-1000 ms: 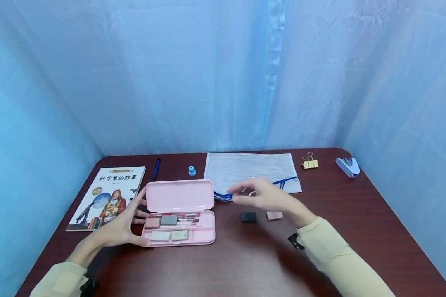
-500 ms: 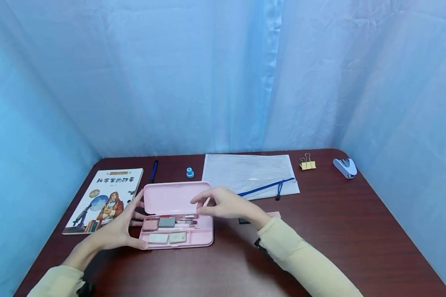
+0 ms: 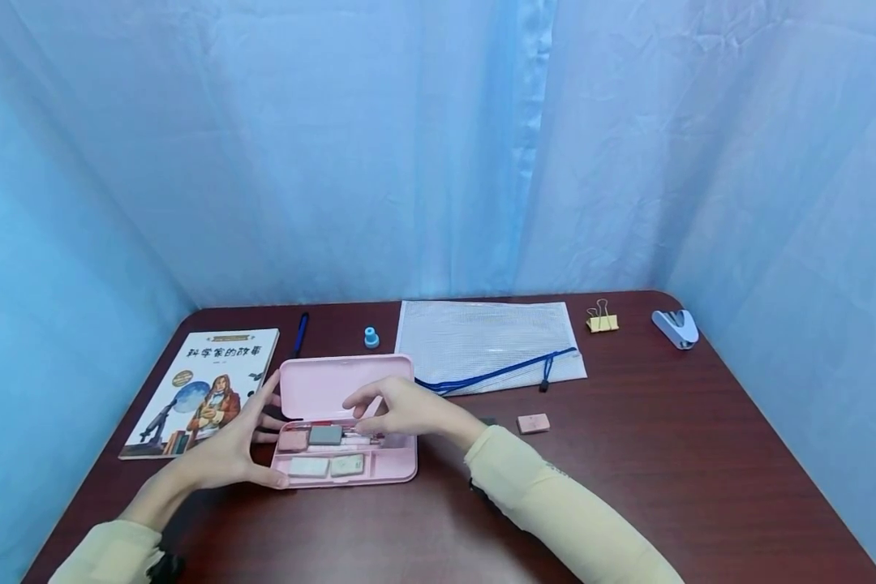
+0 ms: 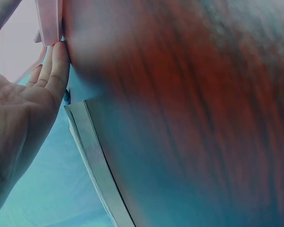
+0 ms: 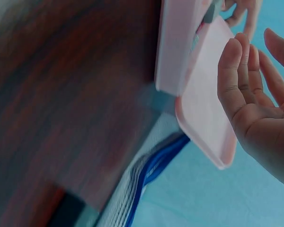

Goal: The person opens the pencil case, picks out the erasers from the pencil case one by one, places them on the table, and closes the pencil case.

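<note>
A pink pencil case (image 3: 394,464) lies with its lid raised at the back. In it sit a pink eraser (image 3: 294,440), a grey eraser (image 3: 326,435), two whitish erasers (image 3: 347,465), and several pens or pencils (image 3: 361,440). My left hand (image 3: 226,442) rests spread against the case's left end, thumb at the front corner, fingers along the side. Over the right part of the case hovers my right hand (image 3: 401,407), fingers loosely bent; the right wrist view shows nothing in it. My right forearm mostly hides a dark eraser (image 3: 488,421). Beside it lies another pink eraser (image 3: 534,423).
A white mesh zip pouch (image 3: 482,332) lies behind the case. An illustrated book (image 3: 204,389) lies left, with a blue pen (image 3: 301,334) and a small light-blue bottle-shaped item (image 3: 371,337) behind. Back right are a yellow binder clip (image 3: 602,318) and a light-blue stapler-like tool (image 3: 676,328).
My right hand has moved left and down from beside the pouch to over the pencil case, its forearm now covering the dark eraser. My left hand has stayed at the case's left end.
</note>
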`<state>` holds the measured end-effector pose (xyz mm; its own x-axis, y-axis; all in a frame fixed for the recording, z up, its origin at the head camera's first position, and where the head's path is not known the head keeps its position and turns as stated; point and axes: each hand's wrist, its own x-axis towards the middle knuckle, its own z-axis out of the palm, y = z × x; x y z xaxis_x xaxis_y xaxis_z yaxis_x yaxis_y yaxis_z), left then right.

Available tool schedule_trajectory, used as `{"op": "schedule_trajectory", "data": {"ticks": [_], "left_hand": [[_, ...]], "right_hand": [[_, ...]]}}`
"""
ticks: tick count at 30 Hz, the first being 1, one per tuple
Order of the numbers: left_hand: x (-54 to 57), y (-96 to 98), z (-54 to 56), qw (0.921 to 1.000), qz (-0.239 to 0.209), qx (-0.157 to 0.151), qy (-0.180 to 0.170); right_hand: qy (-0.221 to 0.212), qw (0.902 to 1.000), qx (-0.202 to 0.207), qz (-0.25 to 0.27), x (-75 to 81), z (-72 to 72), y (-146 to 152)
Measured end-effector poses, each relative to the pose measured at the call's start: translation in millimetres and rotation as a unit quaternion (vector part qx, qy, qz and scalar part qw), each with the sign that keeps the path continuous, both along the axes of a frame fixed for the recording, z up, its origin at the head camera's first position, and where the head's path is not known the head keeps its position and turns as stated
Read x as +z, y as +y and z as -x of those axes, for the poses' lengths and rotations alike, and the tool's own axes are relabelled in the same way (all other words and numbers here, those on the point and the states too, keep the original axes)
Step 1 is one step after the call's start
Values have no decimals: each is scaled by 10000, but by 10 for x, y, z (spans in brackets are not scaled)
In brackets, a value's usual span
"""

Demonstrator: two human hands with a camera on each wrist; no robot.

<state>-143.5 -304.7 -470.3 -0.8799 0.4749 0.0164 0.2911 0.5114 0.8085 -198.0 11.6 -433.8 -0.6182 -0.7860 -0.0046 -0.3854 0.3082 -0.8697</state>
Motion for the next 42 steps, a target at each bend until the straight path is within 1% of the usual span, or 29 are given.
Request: {"op": "schedule_trajectory", "data": {"ticks": [2,4,9,11,17,20,25,29,36,42], "left_hand": [[5,1,5,10000,26,38,6],[10,0,9,10000,29,36,28],[28,1,5,9999,-49,-82,77],[33,-2,7,9999,-47,-93,101],[11,-30,23,9999,72,2,134],[8,-24,11,9999,34,-18,163],[-18,-9,2,9999,-45,-36,129],[-35,-1,9,10000,-30,0,69],[-20,6,27,9999,121,66,-15],[-17,-14,-7,9999,100,49,12]], "right_hand": [[95,9999,7,-116,-13,-15,-52],[295,9992,4,-259,-29,-27,-106],[624,9970,-28,-466,-77,-53,-209],[679,9964,-32,-498,-96,-52,-232],[929,9934,3,-675,-142,-38,-279],[1051,9915,22,-772,-168,-33,-302],[1320,9865,75,-965,-181,-35,-341],[1500,9819,-15,-1156,-183,-44,-379],[1756,9755,-225,-1304,-199,-65,-428],[2036,9688,-206,-1402,-212,-78,-482]]}}
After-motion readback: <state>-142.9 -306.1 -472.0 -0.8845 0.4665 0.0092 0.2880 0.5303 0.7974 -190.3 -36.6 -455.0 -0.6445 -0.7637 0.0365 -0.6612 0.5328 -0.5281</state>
